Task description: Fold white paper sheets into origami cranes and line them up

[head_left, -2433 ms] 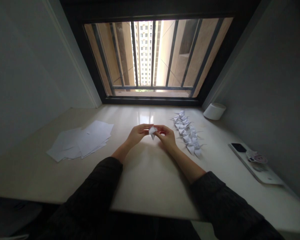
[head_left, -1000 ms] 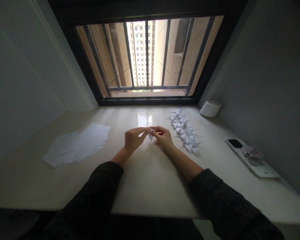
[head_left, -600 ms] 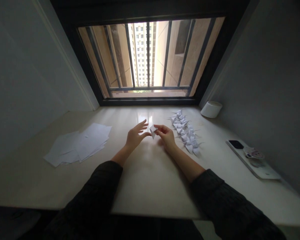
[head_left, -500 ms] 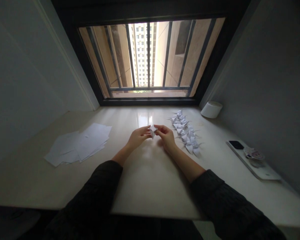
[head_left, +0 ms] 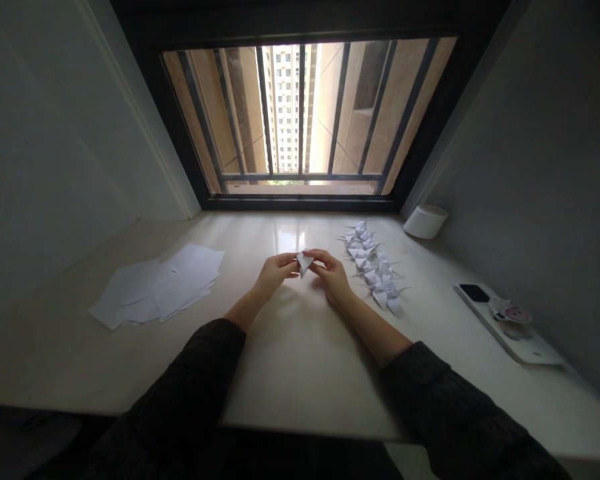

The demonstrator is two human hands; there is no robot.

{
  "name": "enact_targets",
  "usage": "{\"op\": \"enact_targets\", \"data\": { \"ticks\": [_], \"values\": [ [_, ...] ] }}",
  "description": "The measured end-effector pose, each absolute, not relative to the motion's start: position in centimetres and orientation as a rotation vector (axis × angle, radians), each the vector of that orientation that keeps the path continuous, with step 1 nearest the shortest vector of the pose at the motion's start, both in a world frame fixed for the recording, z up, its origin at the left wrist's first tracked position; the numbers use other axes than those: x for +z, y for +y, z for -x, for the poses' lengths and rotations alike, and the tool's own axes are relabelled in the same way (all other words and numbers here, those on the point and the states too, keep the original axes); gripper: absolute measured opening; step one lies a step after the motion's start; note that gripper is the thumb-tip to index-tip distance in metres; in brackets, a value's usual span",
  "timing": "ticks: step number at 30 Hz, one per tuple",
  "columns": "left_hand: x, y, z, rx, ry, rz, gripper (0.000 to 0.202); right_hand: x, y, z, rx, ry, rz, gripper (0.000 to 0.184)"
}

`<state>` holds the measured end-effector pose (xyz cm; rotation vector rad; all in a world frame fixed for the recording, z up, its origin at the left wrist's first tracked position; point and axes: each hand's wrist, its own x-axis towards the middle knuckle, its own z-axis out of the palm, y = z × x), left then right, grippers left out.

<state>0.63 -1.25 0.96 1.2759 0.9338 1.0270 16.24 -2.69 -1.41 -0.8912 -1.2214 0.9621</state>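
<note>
Origami piece (head_left: 305, 263) over counter (head_left: 300, 380).
Left hand (head_left: 272, 275) and right hand (head_left: 335, 277) pinch it; paper cranes (head_left: 382, 280) right, paper sheets (head_left: 185, 280) left.

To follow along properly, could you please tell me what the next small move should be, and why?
Probably press a crease in the folded paper: the left hand and right hand hold it between them, and it shows no thin points like those of the cranes.

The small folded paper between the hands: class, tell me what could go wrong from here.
The folded paper is small and held between the left hand and right hand, so a hard pinch might crease or tear it. The paper figures lie close beside the right hand, so a sweep outward could scatter them.
</note>
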Motion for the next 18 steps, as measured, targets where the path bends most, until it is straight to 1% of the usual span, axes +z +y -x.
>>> {"op": "enact_targets", "data": {
  "ticks": [6,9,18],
  "values": [
    [1.32,-1.5,-0.69,1.071,0.933,-1.257,0.043,-1.5,-2.71,-16.31,1.009,-1.212,0.892,0.023],
    [1.18,-1.49,-0.73,1.079,0.939,-1.287,0.04,-1.23,-2.98,-16.28,0.973,-1.265,0.893,0.023],
    [1.07,-1.46,-0.78,1.106,0.968,-1.427,0.034,-0.88,-3.16,-16.12,0.947,-1.396,0.915,0.029]
  ]
}}
